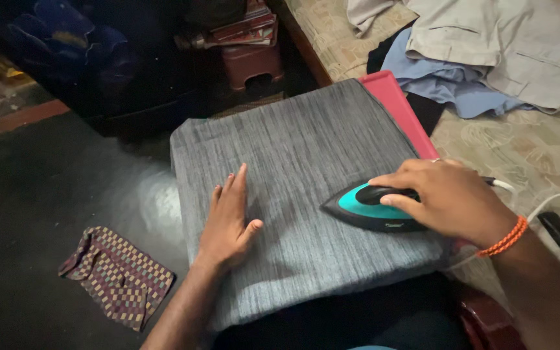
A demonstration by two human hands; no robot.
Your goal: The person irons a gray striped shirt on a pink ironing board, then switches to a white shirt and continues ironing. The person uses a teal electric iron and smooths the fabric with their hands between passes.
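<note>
Right hand (452,201) grip hiding iron (367,209) handle, left hand (228,220) flat, grey cloth (299,194).

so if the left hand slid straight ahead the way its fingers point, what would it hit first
Likely nothing soon: the left hand lies flat on the grey cloth, fingers aimed at the far edge. Only more cloth lies ahead, then the dark floor. The iron sits off to the side, under the right hand.

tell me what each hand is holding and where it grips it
The right hand holds the teal and black iron by its black top handle. The left hand holds nothing; it lies flat on the grey cloth.
</note>
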